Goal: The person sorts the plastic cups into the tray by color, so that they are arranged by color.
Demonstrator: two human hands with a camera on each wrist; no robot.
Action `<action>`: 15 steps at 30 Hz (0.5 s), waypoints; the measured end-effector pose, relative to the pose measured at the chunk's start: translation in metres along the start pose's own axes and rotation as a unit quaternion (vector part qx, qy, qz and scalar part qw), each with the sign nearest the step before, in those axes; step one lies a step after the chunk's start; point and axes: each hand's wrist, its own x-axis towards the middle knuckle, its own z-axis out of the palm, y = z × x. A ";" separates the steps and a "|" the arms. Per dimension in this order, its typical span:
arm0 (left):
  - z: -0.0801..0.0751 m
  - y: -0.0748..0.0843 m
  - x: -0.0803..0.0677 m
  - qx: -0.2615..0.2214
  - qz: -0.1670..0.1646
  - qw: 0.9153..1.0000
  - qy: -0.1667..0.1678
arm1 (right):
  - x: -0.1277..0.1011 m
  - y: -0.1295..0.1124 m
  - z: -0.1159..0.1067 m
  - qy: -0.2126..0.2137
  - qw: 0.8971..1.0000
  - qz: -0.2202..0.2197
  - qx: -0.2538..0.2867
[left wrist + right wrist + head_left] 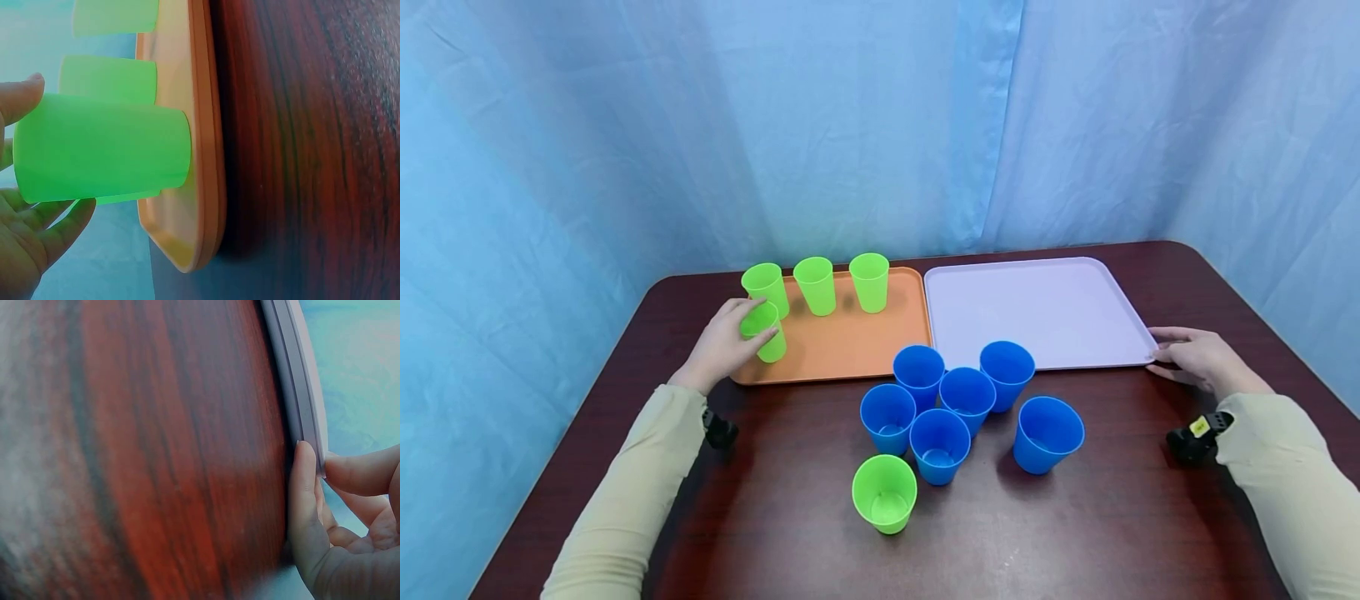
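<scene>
My left hand [724, 342] is around the upper part of a green cup [103, 147], thumb on one side and fingers on the other. That cup stands upright at the near left corner of the orange tray [850, 350], its base at the tray's surface. Behind it on the same tray three more green cups [870, 283] stand in a row along the back. At the right, my right hand [1198, 358] pinches the near right corner of a pale lavender tray [1037, 312]. The right wrist view shows the thumb over the tray's rim [303, 394] and a finger against its underside.
Several blue cups [967, 400] stand upright and close together in front of the trays. Another blue cup [1047, 437] is apart to their right, and a green cup [884, 493] stands nearest the front. Blue curtains [850, 125] hang behind the dark wooden table [1112, 517].
</scene>
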 end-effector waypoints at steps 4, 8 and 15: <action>0.000 -0.001 0.001 -0.001 -0.004 1.000 -0.007 | 0.000 0.000 0.000 0.000 1.000 -0.001 0.003; 0.000 -0.003 0.002 -0.005 -0.003 1.000 -0.013 | 0.001 0.000 0.000 0.003 1.000 -0.005 0.002; -0.002 -0.003 0.004 -0.007 -0.009 1.000 -0.024 | 0.001 0.001 0.000 0.000 1.000 -0.003 0.004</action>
